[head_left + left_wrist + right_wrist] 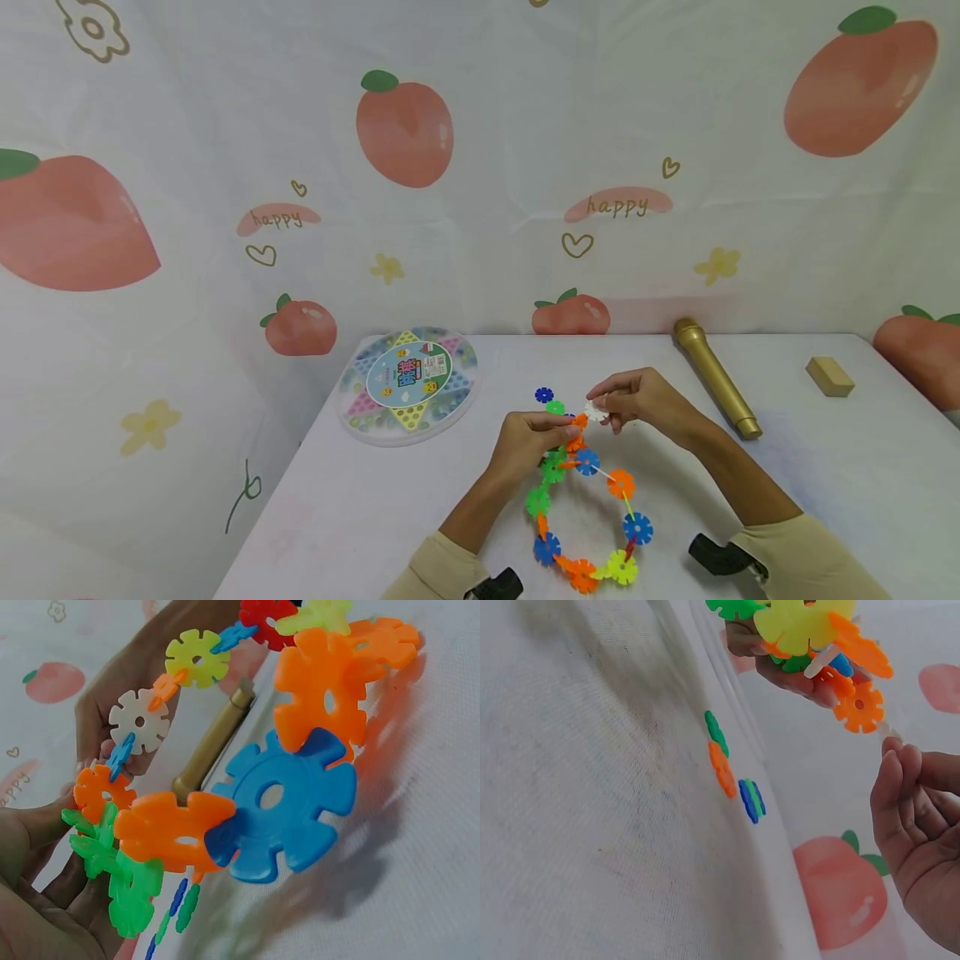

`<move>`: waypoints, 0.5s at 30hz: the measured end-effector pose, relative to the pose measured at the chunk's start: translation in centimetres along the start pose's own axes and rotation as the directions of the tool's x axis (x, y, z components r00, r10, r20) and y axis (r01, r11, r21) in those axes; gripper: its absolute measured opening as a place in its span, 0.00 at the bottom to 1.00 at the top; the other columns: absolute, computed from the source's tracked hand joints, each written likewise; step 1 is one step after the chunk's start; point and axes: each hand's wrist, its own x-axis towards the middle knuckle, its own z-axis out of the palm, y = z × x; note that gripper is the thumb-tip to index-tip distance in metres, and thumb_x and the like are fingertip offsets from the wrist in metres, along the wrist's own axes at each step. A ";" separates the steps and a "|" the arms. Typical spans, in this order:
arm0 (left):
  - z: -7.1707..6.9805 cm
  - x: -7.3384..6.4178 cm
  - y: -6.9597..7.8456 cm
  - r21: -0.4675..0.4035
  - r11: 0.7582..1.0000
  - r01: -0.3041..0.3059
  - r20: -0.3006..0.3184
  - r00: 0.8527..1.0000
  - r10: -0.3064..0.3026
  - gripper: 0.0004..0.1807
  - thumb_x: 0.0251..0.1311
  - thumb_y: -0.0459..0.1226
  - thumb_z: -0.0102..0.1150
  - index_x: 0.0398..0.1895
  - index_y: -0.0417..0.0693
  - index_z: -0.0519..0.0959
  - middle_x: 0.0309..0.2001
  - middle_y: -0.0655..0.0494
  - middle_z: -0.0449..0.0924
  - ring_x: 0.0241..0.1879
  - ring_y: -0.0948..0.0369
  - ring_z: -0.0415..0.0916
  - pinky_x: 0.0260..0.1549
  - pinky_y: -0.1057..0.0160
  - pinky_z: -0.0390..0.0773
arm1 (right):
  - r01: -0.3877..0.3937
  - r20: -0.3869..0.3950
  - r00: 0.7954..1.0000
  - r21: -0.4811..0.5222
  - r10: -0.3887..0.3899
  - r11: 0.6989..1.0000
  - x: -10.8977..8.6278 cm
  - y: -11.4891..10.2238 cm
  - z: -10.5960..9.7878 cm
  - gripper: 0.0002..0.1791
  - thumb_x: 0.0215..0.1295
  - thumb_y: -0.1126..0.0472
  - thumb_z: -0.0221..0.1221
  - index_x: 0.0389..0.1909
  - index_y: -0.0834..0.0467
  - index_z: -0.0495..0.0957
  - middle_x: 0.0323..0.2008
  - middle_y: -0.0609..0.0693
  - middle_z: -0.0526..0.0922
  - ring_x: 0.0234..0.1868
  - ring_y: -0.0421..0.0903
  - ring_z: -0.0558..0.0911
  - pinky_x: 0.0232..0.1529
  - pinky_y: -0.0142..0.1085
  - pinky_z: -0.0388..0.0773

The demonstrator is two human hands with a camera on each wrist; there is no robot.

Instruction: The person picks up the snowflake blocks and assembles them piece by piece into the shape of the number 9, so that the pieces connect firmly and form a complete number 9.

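A ring-like chain of colourful notched plastic discs (638,528) hangs from my left hand (525,442), whose thumb and fingers pinch it near an orange disc (103,793) and green discs (135,896). My right hand (648,402) pinches a white notched disc (596,411) between thumb and fingertips, close to the left fingertips. In the right wrist view, that white disc shows edge-on against an orange disc (859,707) of the chain. Whether the two are slotted together cannot be told. Blue, orange, green and yellow discs make up the rest of the chain.
Loose discs lie beyond the left hand, among them a dark blue disc (543,394) and a green disc (555,407). A round patterned game box (465,400) lies at the back left. A gold microphone-shaped tube (716,379) and a yellowish block (830,377) are at the right.
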 end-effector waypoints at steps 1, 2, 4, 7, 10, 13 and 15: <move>0.0 0.0 0.0 0.001 1.000 -0.004 -0.001 1.000 0.004 0.10 0.66 0.41 0.74 0.43 0.46 0.93 0.37 0.54 0.91 0.32 0.65 0.80 0.27 0.70 0.73 | 0.003 -0.005 1.000 -0.004 -0.003 1.000 0.0 0.0 0.0 0.16 0.76 0.61 0.60 0.51 0.70 0.85 0.35 0.63 0.89 0.29 0.48 0.87 0.43 0.41 0.89; 0.0 0.0 -0.1 -0.002 1.000 -0.008 0.001 1.000 0.009 0.10 0.65 0.41 0.74 0.43 0.46 0.93 0.37 0.54 0.91 0.32 0.65 0.80 0.27 0.70 0.72 | 0.005 -0.009 1.000 -0.005 -0.005 1.000 0.0 0.0 0.0 0.16 0.76 0.61 0.60 0.52 0.70 0.85 0.35 0.62 0.89 0.29 0.48 0.87 0.43 0.41 0.89; 0.0 0.1 -0.2 -0.002 1.000 -0.020 0.003 1.000 0.020 0.10 0.66 0.41 0.74 0.44 0.45 0.93 0.38 0.53 0.91 0.33 0.66 0.80 0.28 0.71 0.74 | 0.009 -0.012 1.000 -0.005 -0.009 1.000 0.0 -0.1 0.1 0.16 0.75 0.61 0.60 0.52 0.70 0.85 0.33 0.61 0.89 0.29 0.48 0.87 0.43 0.41 0.89; 0.0 0.1 -0.2 -0.007 1.000 -0.029 0.009 1.000 0.030 0.10 0.67 0.40 0.72 0.44 0.44 0.93 0.40 0.52 0.92 0.36 0.65 0.83 0.34 0.71 0.80 | 0.014 -0.003 1.000 0.004 -0.014 1.000 0.0 -0.1 0.2 0.16 0.76 0.61 0.61 0.51 0.70 0.85 0.32 0.63 0.88 0.29 0.48 0.87 0.44 0.41 0.89; 0.0 0.1 -0.1 -0.010 1.000 -0.026 0.008 1.000 0.026 0.09 0.67 0.39 0.72 0.43 0.43 0.93 0.40 0.52 0.92 0.38 0.64 0.86 0.39 0.71 0.83 | 0.012 0.013 1.000 0.007 -0.013 1.000 0.0 -0.1 0.3 0.16 0.76 0.60 0.62 0.50 0.71 0.85 0.32 0.69 0.86 0.28 0.48 0.86 0.42 0.42 0.89; 0.1 0.1 -0.2 -0.007 1.000 -0.025 0.004 1.000 0.025 0.08 0.66 0.38 0.73 0.43 0.43 0.93 0.40 0.51 0.92 0.39 0.62 0.88 0.40 0.69 0.85 | 0.006 0.017 1.000 -0.011 -0.006 1.000 0.1 -0.2 0.5 0.17 0.76 0.59 0.63 0.50 0.72 0.85 0.30 0.67 0.86 0.27 0.47 0.86 0.40 0.42 0.89; 0.1 0.1 -0.2 -0.004 1.000 -0.025 0.003 1.000 0.025 0.08 0.66 0.37 0.73 0.42 0.43 0.93 0.40 0.51 0.93 0.40 0.61 0.88 0.41 0.68 0.86 | 0.008 0.016 1.000 -0.028 -0.008 1.000 0.0 -0.2 0.6 0.18 0.75 0.60 0.63 0.50 0.73 0.84 0.29 0.62 0.87 0.27 0.48 0.86 0.38 0.42 0.89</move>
